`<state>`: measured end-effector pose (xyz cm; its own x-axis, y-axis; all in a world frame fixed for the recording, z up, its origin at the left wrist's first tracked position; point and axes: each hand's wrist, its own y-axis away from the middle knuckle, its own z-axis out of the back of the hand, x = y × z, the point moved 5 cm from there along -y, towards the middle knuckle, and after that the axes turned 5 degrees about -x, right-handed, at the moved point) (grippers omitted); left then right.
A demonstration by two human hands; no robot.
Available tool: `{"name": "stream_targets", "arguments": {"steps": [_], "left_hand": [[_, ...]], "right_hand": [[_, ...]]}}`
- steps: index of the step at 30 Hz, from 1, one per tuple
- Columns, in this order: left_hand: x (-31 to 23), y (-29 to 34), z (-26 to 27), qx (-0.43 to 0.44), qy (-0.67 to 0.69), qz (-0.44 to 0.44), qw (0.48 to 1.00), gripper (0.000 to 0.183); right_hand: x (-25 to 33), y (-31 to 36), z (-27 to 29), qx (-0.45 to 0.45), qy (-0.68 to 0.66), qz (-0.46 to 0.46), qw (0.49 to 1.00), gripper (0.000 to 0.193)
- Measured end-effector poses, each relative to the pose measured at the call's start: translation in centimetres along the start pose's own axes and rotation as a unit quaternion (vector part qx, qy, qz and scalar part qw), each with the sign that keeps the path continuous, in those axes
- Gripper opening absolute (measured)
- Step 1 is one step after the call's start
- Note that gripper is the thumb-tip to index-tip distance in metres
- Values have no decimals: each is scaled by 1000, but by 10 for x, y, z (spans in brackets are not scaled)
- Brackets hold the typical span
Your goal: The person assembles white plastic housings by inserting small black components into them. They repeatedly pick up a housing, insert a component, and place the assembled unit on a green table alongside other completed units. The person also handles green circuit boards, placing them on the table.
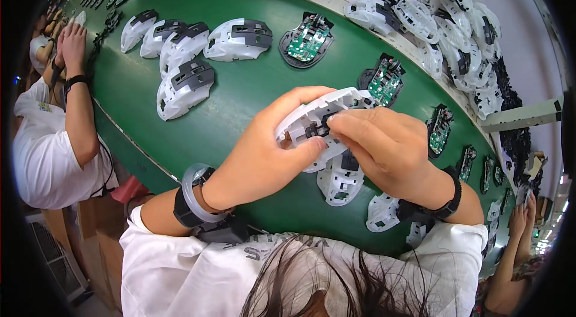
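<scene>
A white plastic mouse shell (298, 122), hollow side up and tilted, is gripped by my left hand (255, 149) with thumb and fingers around its edge. Against the shell's inside my right hand (384, 143) pinches, thumb and forefinger at a small black part (318, 129); most of that part is hidden by the fingertips. Just below the hands lies another white shell (341, 179) on the green table. A mouse base with a green circuit board (384, 80) sits right behind my right hand.
Several white-and-grey shells (238, 39) lie at the left of the green table (252, 86). More bases with boards (306, 41) curve away to the right. A big heap of white shells (417, 20) fills the far shelf. Co-workers sit at left (66, 113) and right (510, 251).
</scene>
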<state>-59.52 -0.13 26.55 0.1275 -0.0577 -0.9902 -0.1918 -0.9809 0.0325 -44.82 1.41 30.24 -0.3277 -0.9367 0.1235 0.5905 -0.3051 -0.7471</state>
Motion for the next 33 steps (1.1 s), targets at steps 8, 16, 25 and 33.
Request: {"name": "stream_targets", "arguments": {"steps": [8, 16, 25, 33], "left_hand": [[10, -1, 9, 19, -4, 55, 998, 50], [12, 2, 5, 2, 35, 54, 998, 49], [8, 0, 16, -66, -51, -43, 996, 42], [2, 5, 15, -103, -67, -39, 992, 36]], "right_hand": [[8, 2, -6, 44, 62, -12, 997, 21], [-4, 5, -16, 104, -25, -136, 985, 19], [-7, 8, 9, 16, -60, -104, 993, 53], [-14, -3, -10, 109, -200, -292, 929, 33]]}}
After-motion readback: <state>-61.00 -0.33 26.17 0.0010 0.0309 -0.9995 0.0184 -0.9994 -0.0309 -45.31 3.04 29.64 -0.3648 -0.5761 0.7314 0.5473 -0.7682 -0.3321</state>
